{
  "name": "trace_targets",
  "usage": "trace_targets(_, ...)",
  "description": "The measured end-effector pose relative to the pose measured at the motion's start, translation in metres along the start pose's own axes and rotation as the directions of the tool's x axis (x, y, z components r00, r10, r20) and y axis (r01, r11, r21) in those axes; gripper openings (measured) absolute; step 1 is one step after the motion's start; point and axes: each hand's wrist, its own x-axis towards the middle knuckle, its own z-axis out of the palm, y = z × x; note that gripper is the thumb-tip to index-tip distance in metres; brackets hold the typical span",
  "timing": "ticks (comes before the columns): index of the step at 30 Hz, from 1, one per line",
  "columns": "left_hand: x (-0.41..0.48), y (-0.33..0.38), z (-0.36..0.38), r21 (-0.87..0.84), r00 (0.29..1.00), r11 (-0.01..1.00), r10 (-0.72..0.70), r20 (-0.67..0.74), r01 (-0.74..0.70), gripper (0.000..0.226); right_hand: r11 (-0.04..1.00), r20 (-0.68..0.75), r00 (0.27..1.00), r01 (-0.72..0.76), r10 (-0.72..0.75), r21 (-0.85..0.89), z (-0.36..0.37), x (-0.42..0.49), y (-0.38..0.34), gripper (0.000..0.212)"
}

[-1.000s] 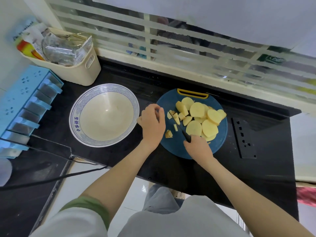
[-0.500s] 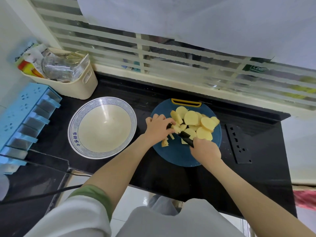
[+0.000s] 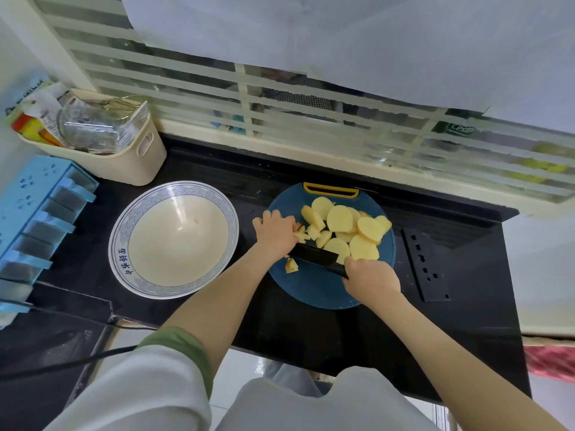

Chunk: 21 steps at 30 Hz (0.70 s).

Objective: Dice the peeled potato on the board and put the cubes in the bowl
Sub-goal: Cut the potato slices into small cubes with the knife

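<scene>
Head view, the only one: we see the right hand (image 3: 370, 276) clenched round the handle of a black knife (image 3: 314, 255), blade lying low across the round blue cutting board (image 3: 314, 290) and pointing at the left hand (image 3: 275, 236). The left hand is knuckles-up with fingers curled down over the small cut pieces (image 3: 306, 233) at the board's left edge. Its fingertips are hidden, so we cannot tell whether it pinches them or just pins them. The potato slices (image 3: 340, 219) sit piled on the far-right half of the board, mostly uncut, and one stray chunk (image 3: 291, 265) lies just in front of the blade. The patterned bowl (image 3: 146, 200) stands just left of the board on the black counter (image 3: 311, 337), holding only a tiny speck, so we judge the task early: dicing under way, no transfer yet. To do this step well, we tuck the left fingertips behind the knuckles, with the blade very near them. We cut a few stacked slices at a time into strips, then crosswise, for even cubes. We also draw the stray chunk back from the board's edge.
</scene>
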Motion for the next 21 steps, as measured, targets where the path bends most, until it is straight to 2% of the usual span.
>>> trace_targets(7, 0.000, -0.003, 0.001, -0.028, 0.998, 0.999, -0.048, -0.042, 0.047, 0.036, 1.000, 0.004, 1.000, 0.014, -0.014, 0.022, 0.001, -0.002, 0.010, 0.030)
trace_targets(11, -0.004, -0.004, -0.004, -0.123, 0.995, 0.990, -0.074, -0.063, 0.066, 0.037, 0.997, -0.014, 1.000, 0.006, -0.005, 0.072, 0.002, -0.006, 0.015, 0.029)
trace_targets(13, -0.009, -0.007, -0.005, -0.170, 0.986, 0.984, -0.081, -0.147, 0.055, 0.035, 0.994, -0.020, 1.000, -0.004, 0.006, 0.110, 0.003, -0.009, 0.017, 0.027)
trace_targets(16, -0.020, -0.019, -0.006, -0.140, 0.957, 0.990, -0.065, -0.282, 0.026, 0.025, 0.986, -0.019, 0.999, -0.026, 0.030, 0.166, 0.005, -0.013, 0.021, 0.026)
trace_targets(18, -0.031, -0.025, -0.006, -0.173, 0.960, 0.984, -0.090, -0.266, 0.045, 0.022, 0.979, -0.019, 0.999, -0.025, 0.029, 0.202, 0.004, -0.017, 0.023, 0.025)
trace_targets(21, -0.046, -0.025, -0.004, -0.325, 0.988, 0.946, -0.073, -0.139, 0.024, 0.016, 0.957, -0.002, 1.000, -0.020, 0.022, 0.289, 0.004, -0.020, 0.023, 0.022)
